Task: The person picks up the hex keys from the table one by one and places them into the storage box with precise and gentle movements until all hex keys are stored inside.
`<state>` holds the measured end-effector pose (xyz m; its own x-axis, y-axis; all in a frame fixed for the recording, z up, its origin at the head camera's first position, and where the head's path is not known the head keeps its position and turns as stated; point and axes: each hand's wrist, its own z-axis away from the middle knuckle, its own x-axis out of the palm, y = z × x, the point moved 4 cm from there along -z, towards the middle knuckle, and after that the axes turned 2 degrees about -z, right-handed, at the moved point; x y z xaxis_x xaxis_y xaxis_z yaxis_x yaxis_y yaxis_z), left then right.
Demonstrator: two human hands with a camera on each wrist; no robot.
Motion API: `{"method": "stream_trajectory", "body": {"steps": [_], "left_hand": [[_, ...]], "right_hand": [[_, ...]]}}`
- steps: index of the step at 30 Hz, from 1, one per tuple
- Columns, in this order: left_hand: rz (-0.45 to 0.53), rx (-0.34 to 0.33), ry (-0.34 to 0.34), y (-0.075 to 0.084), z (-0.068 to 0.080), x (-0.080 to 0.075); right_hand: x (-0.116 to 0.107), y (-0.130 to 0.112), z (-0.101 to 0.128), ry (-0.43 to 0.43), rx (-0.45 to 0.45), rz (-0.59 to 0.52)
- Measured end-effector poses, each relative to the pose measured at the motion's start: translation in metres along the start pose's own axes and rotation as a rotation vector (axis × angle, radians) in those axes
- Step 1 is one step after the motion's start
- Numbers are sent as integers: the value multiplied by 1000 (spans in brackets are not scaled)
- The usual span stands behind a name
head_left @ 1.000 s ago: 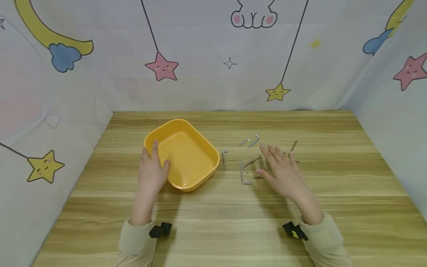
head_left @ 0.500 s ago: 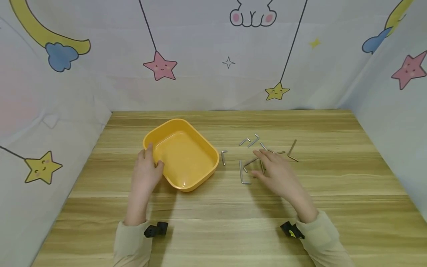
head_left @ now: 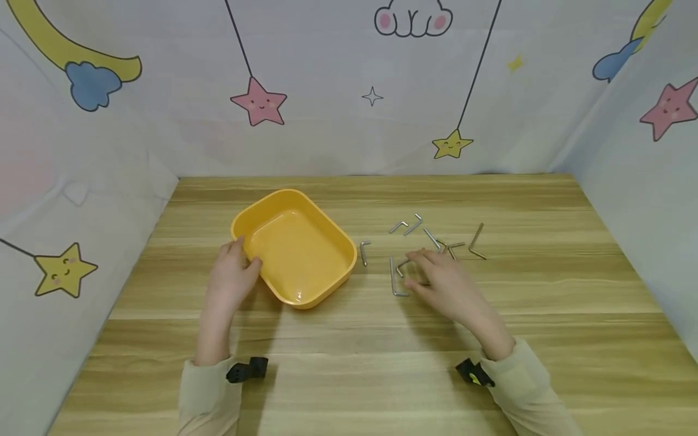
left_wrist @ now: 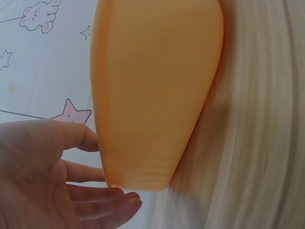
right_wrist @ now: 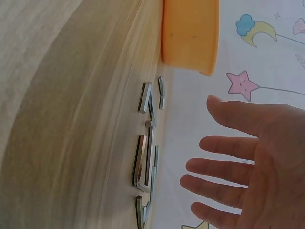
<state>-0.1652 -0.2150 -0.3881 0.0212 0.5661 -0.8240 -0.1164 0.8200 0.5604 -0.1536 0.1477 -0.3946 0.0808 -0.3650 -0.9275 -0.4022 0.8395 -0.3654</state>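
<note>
A yellow bowl [head_left: 297,248] stands empty on the wooden table [head_left: 349,345], left of centre. My left hand [head_left: 240,259] rests against its near-left corner, thumb by the rim and fingers fairly straight along the outer wall. In the left wrist view the bowl's wall [left_wrist: 152,95] fills the frame, with the left hand [left_wrist: 97,167] beside it. Several small metal hex keys [head_left: 397,280] lie scattered right of the bowl. My right hand [head_left: 417,270] hovers over them with its fingers spread. In the right wrist view the right hand [right_wrist: 200,143] is clear of the hex keys [right_wrist: 145,152].
More hex keys lie further back [head_left: 417,223] and to the right [head_left: 475,242], and one lies close to the bowl [head_left: 365,251]. Fabric walls [head_left: 82,200] printed with stars close in the table on the left, back and right.
My left hand drew back from inside the bowl's rim to its outer near-left corner. My right hand slid left and toward me over the hex keys.
</note>
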Motion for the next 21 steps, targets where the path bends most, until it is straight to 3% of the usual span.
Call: {"method": "stream_trajectory", "body": {"steps": [11, 21], "left_hand": [[76, 19, -22, -7, 0, -3], [127, 7, -56, -12, -1, -4]], "right_hand": [[8, -10, -3, -29, -58, -21], [18, -19, -6, -125, -16, 38]]}}
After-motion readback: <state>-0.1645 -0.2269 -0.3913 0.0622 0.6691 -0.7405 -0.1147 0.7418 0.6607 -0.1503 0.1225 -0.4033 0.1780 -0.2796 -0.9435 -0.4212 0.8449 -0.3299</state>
